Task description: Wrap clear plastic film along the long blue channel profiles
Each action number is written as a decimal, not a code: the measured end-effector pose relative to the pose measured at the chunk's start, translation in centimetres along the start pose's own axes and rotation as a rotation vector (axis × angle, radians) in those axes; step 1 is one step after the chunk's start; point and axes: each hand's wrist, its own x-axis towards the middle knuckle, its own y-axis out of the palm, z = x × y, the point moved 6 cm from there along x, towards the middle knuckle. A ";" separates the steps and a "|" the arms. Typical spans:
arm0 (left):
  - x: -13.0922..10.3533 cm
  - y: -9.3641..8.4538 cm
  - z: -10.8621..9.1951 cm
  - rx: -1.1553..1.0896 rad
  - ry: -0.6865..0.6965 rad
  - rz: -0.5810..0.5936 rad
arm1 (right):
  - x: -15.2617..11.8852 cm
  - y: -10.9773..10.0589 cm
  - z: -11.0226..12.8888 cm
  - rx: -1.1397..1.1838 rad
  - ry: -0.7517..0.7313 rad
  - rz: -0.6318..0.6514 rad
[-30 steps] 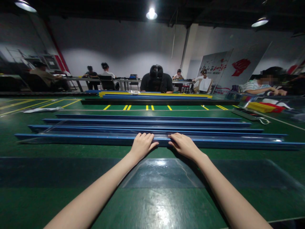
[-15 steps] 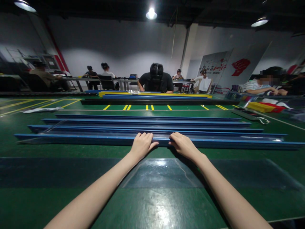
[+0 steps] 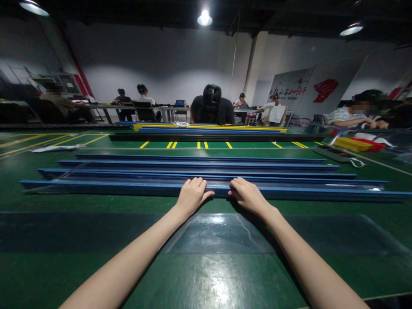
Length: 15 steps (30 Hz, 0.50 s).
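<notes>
L hand is gripping the nearest blue strip nr its middle, fingers bending over the top edge, thumb lying along the near side. R hand is gripping same strip just to the R, fingers curling over too; can't tell how tight either grip is. Strip is lying lengthwise, L to R, on the green bench, set back from the near edge. More blue strips are lying behind it, approx parallel, twd the far edge. Clear sheet is lying flat btwn nearest strip & near edge, passing under both forearms. Black strip is lying further back, w/ yellow strip behind it nr the far edge. Yellow tape marks are showing btwn black & blue strips. Dark flat device w/ white loop, yellow tray & red tray are sitting twd far R corner. Co-worker in black top is sitting past the far edge, head bending down.
</notes>
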 end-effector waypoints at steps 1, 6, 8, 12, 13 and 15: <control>0.0 0.0 0.0 -0.009 -0.002 -0.003 | 0.0 0.0 0.0 0.000 -0.001 0.001; 0.0 -0.1 0.0 -0.015 0.000 -0.008 | 0.1 0.1 -0.1 -0.004 0.006 0.013; -0.1 -0.1 0.0 -0.005 0.003 -0.010 | 0.1 0.1 -0.1 -0.006 0.017 0.024; -0.1 0.0 0.0 0.021 0.005 -0.009 | 0.2 0.1 -0.2 -0.011 0.022 0.035; -0.1 0.0 0.1 0.027 0.006 -0.009 | 0.2 0.1 -0.2 -0.014 0.020 0.035; -0.1 0.0 0.1 0.035 0.007 -0.011 | 0.2 0.1 -0.2 -0.020 0.019 0.033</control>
